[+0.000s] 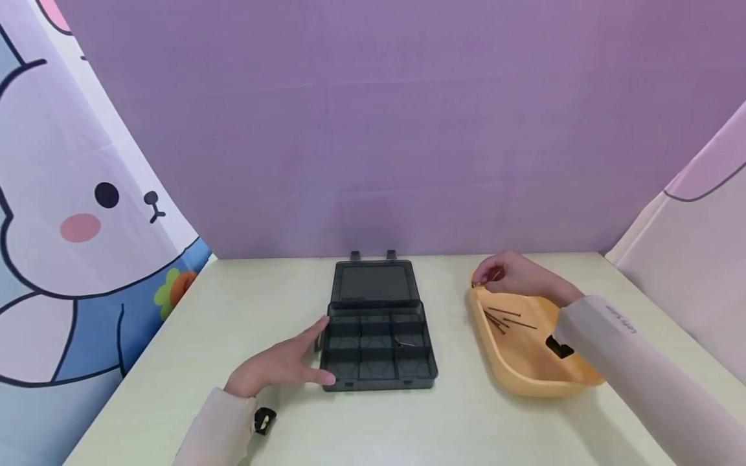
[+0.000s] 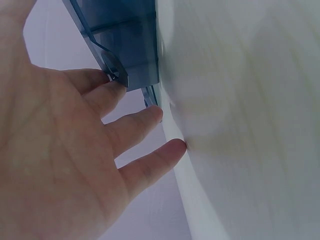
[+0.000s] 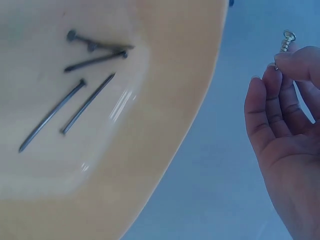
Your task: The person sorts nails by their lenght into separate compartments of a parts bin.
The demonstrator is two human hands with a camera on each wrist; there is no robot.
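A dark plastic compartment box [image 1: 379,384] lies with its lid [image 1: 375,283] laid back. My left hand [image 1: 285,366] rests against its left side, thumb near the front corner and fingers spread. In the left wrist view the fingertips sit right by the latch [image 2: 115,67]. My right hand [image 1: 515,275] is over the far end of a yellow-orange tray [image 1: 521,387]. Between thumb and fingertip it pinches a small brass-coloured screw [image 3: 285,44], seen in the right wrist view with its head up. Several dark nails [image 3: 52,117] lie in the tray.
One thin metal piece [image 1: 404,343] lies in a right-hand compartment of the box. The pale tabletop [image 1: 274,285] ends at a purple backdrop [image 1: 408,129]. A cartoon-printed cloth [image 1: 64,272] hangs at the left.
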